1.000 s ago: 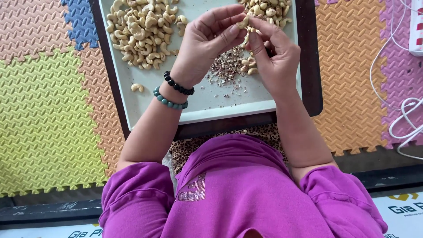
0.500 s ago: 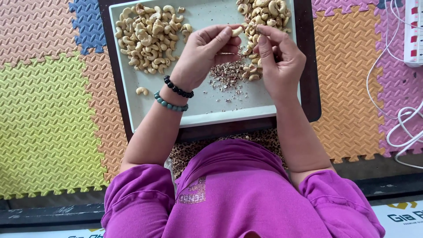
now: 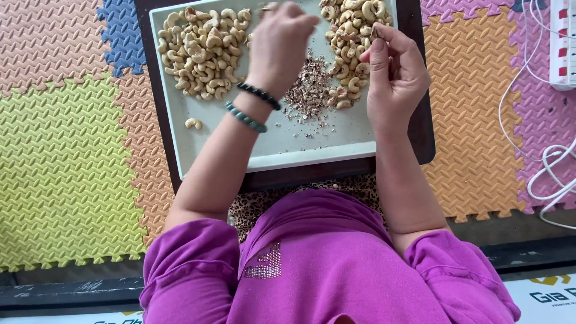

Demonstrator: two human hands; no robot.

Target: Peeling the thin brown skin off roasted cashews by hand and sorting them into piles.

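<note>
Peeled cashews, pale cream, curved, piled at the tray's far-left corner; a second heap of browner, skin-on cashews sits along the far-right edge, w/ a patch of reddish-brown skin flakes between the two, mid-tray. One stray cashew lies alone near the left edge. Left hand is motion-blurred over the far edge by the peeled pile, fingers bunched; a pale bit shows at the fingertips but can't tell if it's pinched there. Right hand hovers over the tray's right edge, thumb and forefinger pressed together beside the skin-on heap; what they pinch, if anything, is too small to tell. Two bead bracelets, black and green, on the left wrist. Pale rectangular tray has bare room across its near half; it rests on a dark board atop coloured foam mats. White cables well off to the right.
</note>
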